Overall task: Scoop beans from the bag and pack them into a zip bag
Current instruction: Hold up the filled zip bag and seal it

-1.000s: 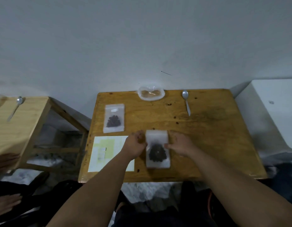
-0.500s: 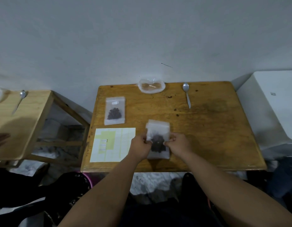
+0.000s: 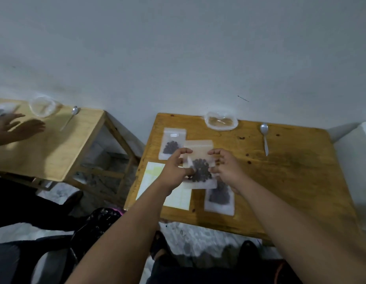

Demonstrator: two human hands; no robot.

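Note:
I hold a small clear zip bag [image 3: 199, 160] with dark beans in its lower half, lifted above the wooden table [image 3: 290, 171]. My left hand [image 3: 175, 171] pinches its left edge and my right hand [image 3: 227, 169] pinches its right edge. Below it on the table lies another zip bag with dark beans [image 3: 219, 199]. A third filled zip bag [image 3: 172, 143] lies flat at the back left. An open clear bag with tan contents [image 3: 221, 120] sits at the table's far edge. A metal spoon [image 3: 265, 138] lies to its right.
A pale paper sheet [image 3: 153, 179] lies at the table's front left, partly under my left arm. A second wooden table [image 3: 55, 152] stands to the left with another person's hands [image 3: 16, 126], a clear bag [image 3: 42, 106] and a spoon [image 3: 72, 115]. A white box [image 3: 356, 160] stands on the right.
The bean bag between my hands has risen off the table and moved back. A second bean bag now shows on the table beneath it. The view has swung left.

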